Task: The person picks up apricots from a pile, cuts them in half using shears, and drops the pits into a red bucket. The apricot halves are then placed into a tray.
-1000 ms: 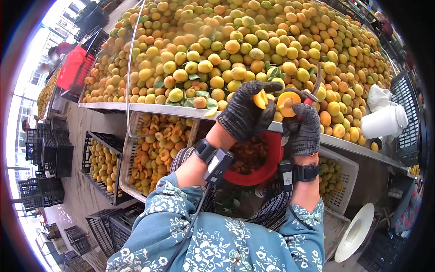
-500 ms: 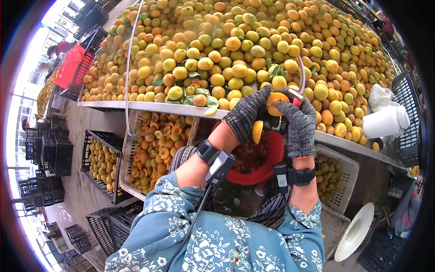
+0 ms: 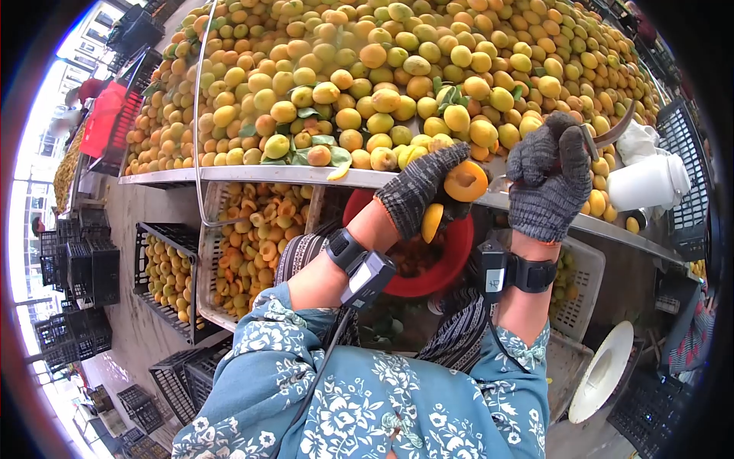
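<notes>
My left hand point(image 3: 422, 187), in a dark grey knit glove, is closed around cut apricot halves above the front edge of the table. One apricot half point(image 3: 466, 182) faces up with its hollow showing, and another orange piece point(image 3: 432, 222) hangs below the fingers. To the right, my gloved right hand point(image 3: 549, 180) is raised with fingers curled round a curved tool point(image 3: 618, 128) whose brownish, blade-like end sticks out past the knuckles; its grip is hidden. Beneath the left hand stands a red bucket point(image 3: 459, 249) with cut fruit pieces inside.
Whole apricots point(image 3: 382, 99) are heaped on a metal-edged table point(image 3: 260, 175). Below are a pale crate of apricot halves point(image 3: 264, 249) and a black crate of fruit point(image 3: 170, 275). At right are a white pail point(image 3: 646, 183), another pale crate point(image 3: 589, 283) and a white hat point(image 3: 602, 372).
My right hand has moved away to the right from the left hand, carrying the curved tool and turning it outward. The left hand stays near its place, its apricot half now more exposed.
</notes>
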{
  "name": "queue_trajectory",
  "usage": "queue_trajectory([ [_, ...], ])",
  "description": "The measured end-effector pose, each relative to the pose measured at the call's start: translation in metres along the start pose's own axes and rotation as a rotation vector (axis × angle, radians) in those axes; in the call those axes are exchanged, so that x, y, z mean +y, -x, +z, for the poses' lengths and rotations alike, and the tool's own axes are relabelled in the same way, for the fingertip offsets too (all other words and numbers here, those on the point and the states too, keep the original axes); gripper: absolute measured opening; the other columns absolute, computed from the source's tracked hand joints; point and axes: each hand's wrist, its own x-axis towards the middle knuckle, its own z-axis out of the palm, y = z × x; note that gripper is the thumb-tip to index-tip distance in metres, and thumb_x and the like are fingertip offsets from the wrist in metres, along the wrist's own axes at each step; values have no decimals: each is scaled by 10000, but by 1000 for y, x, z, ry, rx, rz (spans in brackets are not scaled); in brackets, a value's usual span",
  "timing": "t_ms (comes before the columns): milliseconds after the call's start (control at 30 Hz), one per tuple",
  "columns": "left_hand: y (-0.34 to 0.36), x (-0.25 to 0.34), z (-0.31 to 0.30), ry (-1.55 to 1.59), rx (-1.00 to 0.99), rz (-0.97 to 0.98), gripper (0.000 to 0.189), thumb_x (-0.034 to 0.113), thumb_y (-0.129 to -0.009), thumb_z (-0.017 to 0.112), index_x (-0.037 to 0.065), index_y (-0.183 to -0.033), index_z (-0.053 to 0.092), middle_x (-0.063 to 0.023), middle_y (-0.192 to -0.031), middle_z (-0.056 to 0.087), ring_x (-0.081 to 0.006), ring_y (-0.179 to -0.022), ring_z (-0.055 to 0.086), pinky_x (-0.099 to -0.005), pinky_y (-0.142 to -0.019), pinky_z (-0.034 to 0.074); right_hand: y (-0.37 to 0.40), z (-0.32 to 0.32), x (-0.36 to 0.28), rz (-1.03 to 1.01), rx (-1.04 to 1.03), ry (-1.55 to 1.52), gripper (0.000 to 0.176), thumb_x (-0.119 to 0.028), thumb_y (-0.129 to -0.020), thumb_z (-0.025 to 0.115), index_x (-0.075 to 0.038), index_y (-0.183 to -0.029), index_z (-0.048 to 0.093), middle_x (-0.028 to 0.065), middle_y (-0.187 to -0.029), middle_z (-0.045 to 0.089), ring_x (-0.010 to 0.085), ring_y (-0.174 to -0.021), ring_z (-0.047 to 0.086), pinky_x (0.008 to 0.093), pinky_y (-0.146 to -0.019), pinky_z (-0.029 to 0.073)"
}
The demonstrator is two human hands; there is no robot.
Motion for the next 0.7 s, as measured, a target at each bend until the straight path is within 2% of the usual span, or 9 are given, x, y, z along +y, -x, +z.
queue_trajectory([
  [33,-10,-5,-13,77,-118,-124,452,277,-841,643,75,-1222,506,-110,-1089,610,-208,-898,637,-289,-657,546,-3,-3,-1,9,-47,-33,243,-262,-841,652,-36,-899,582,-10,-555,449,111,-418,419,261,-413,381],
  [67,-24,-23,-30,78,-121,-129,452,277,-841,643,75,-1222,506,-110,-1089,610,-208,-898,637,-289,-657,546,-3,-2,-2,8,-43,-30,243,-262,-841,652,-36,-899,582,-10,-555,449,111,-418,419,261,-413,381],
  [167,-38,-50,-52,-641,-378,542,948,12,-637,757,50,-1433,244,-166,-1327,448,-286,-1228,435,-353,-1037,338,1,12,2,-118,-41,119,226,-236,-841,648,-22,-870,579,-2,-549,457,103,-402,418,244,-395,372],
  [300,-29,-45,-40,-509,-435,432,938,-5,-631,754,58,-1428,263,-163,-1327,451,-266,-1214,450,-349,-1015,366,6,12,4,-103,8,227,208,-188,-827,655,0,-879,582,8,-549,481,93,-393,423,221,-389,366],
  [367,-26,-40,-32,-238,-299,232,479,189,-868,618,64,-1299,452,-71,-1120,566,-140,-966,584,-254,-744,521,8,11,5,-108,-44,251,201,-149,-811,658,18,-898,588,12,-547,499,84,-391,428,206,-393,365],
  [400,-20,-38,-29,-236,-298,231,479,189,-868,618,64,-1299,452,-71,-1120,566,-140,-966,584,-254,-744,521,8,12,5,-106,-44,252,201,-149,-811,658,18,-898,588,12,-547,499,84,-391,428,206,-393,365],
  [467,-4,-37,-24,-823,-251,775,686,14,-759,681,57,-1366,364,-97,-1190,523,-179,-1041,547,-286,-838,492,9,14,4,-113,-63,255,215,-147,-801,666,30,-902,598,8,-541,495,80,-390,422,209,-394,363],
  [600,2,-31,-16,-762,-300,783,833,-73,-670,702,49,-1395,310,-116,-1208,508,-203,-1062,529,-309,-899,456,11,15,6,-120,-70,280,200,-139,-792,670,29,-884,611,0,-564,508,72,-408,427,208,-399,358],
  [700,13,-22,-10,-625,-277,515,774,-135,-747,588,107,-1422,297,-85,-1331,433,-155,-1124,480,-260,-914,464,17,21,7,-83,-45,352,188,-136,-784,677,20,-877,630,-3,-618,547,61,-453,459,200,-422,365],
])
